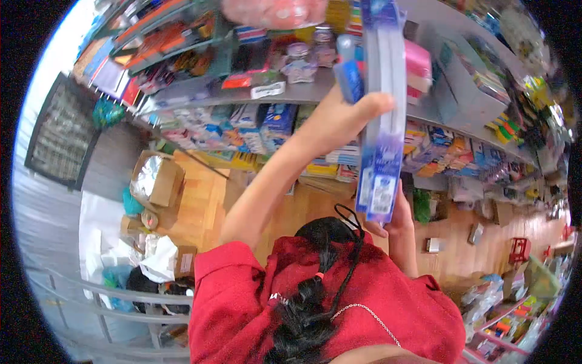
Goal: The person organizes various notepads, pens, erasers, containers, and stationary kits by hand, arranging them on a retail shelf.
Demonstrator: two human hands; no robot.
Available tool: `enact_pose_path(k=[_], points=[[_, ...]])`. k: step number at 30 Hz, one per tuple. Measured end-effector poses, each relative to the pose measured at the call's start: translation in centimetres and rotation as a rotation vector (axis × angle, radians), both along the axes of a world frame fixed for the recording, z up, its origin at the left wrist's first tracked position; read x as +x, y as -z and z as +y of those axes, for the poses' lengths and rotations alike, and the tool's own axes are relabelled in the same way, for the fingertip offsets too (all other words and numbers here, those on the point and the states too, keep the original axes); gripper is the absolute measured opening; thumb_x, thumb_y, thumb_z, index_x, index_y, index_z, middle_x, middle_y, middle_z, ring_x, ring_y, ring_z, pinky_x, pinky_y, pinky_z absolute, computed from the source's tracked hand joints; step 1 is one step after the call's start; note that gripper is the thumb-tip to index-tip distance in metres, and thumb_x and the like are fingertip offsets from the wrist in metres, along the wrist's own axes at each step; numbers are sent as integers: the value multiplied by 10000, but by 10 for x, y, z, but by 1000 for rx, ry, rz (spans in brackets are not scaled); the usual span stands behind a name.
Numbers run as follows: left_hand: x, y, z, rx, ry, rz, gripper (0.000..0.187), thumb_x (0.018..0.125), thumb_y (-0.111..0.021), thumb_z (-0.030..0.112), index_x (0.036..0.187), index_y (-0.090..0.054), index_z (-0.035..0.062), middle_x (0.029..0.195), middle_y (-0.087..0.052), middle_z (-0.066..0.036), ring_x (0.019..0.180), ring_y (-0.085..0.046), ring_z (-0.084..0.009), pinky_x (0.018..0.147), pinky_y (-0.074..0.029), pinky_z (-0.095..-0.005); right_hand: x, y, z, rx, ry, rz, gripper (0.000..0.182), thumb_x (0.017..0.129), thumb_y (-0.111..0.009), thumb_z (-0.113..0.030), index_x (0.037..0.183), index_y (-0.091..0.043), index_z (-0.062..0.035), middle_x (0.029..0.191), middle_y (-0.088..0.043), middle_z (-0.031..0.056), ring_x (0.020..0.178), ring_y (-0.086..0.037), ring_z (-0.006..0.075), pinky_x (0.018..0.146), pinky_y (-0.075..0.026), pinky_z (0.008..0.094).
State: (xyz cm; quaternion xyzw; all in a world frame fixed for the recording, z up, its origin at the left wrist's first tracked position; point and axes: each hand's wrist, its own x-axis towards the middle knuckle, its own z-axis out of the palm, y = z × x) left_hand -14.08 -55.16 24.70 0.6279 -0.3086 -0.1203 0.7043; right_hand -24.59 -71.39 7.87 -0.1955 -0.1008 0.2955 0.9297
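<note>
Grey shelves [291, 94] packed with colourful stationery run across the far side. The wooden floor [200, 206] carries an open cardboard box [156, 177] on the left and a red stool [519, 249] on the right.

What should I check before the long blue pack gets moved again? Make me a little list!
1. Left hand grips the blue pack near its upper half: ok.
2. Right hand holds the pack's lower end: ok.
3. Pack stands upright, not tipping: ok.
4. Free gap on the shelf behind the pack: cannot tell, the pack hides that spot.
5. Room beside the pack: not ok, the pink boxes sit very close on one side.
6. Floor underfoot: cannot tell, the person's own body hides it; the cardboard box stands off to one side.
</note>
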Motion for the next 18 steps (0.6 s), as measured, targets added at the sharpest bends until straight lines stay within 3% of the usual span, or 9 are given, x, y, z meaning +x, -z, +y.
enact_pose_path(k=[1, 3, 7, 8, 10, 11, 14, 15, 18], points=[[-9, 9, 22, -16, -31, 32, 414, 803, -578, 335, 1061, -540, 13, 919, -582, -38, 826, -549, -115, 726, -462, -277, -5, 5, 10, -75, -32, 51, 813, 791, -393, -687, 1261, -424, -24, 951, -621, 193, 375, -496, 220, 288, -384, 308], [-25, 36, 65, -101, -88, 125, 391, 806, -594, 286, 1075, -534, 9, 932, -573, -30, 860, -531, -107, 752, -451, -279, -10, -12, 37, -496, -122, 135, 723, 822, -330, -689, 1015, -525, -20, 586, -526, 85, 340, -428, 141, 284, -327, 238], [-66, 75, 146, -268, -393, 151, 385, 785, -581, 249, 1064, -541, -13, 935, -600, -69, 846, -577, -147, 758, -466, -289, 1, -13, 83, -563, -432, -246, 514, 879, -428, -555, 959, -490, -51, 571, -444, 29, 391, -372, 88, 330, -282, 223], [-79, 75, 159, -414, -441, 166, 399, 768, -562, 270, 1045, -549, -17, 940, -607, -104, 848, -595, -180, 748, -485, -312, 5, -18, 98, -561, -518, -258, 488, 889, -430, -530, 969, -486, -52, 578, -438, 25, 400, -370, 84, 335, -283, 221], [-89, 84, 189, -473, -520, 142, 505, 742, -555, 310, 1117, -496, -23, 942, -596, -127, 832, -599, -207, 738, -499, -345, 11, -23, 124, -566, -675, -273, 435, 908, -436, -480, 989, -478, -54, 592, -427, 18, 419, -365, 78, 344, -283, 217], [-97, 87, 198, -563, -553, 205, 588, 726, -557, 331, 1178, -419, -19, 975, -567, -146, 822, -598, -230, 734, -504, -362, 16, -25, 135, -506, -734, -269, 404, 927, -418, -447, 988, -478, -53, 600, -387, 0, 452, -344, 70, 354, -282, 216], [-94, 103, 227, -628, -607, 140, 625, 718, -562, 352, 1193, -370, -6, 1005, -538, -160, 849, -589, -248, 729, -505, -379, 32, -29, 161, -562, -829, -241, 423, 929, -404, -459, 1019, -477, -52, 603, -369, -8, 471, -330, 67, 359, -279, 215], [-92, 106, 234, -632, -626, 118, 595, 720, -571, 370, 1160, -392, 12, 1040, -507, -149, 897, -570, -247, 753, -497, -378, 38, -39, 169, -587, -834, -197, 490, 888, -495, -459, 1019, -521, 12, 582, -367, -1, 452, -297, 59, 363, -254, 201], [-76, 113, 250, -698, -658, 81, 607, 723, -583, 389, 1172, -391, 29, 1069, -476, -127, 924, -552, -237, 785, -485, -384, 66, -32, 183, -616, -904, -256, 537, 879, -486, -492, 1028, -532, 23, 581, -368, -2, 451, -303, 59, 360, -250, 202]])
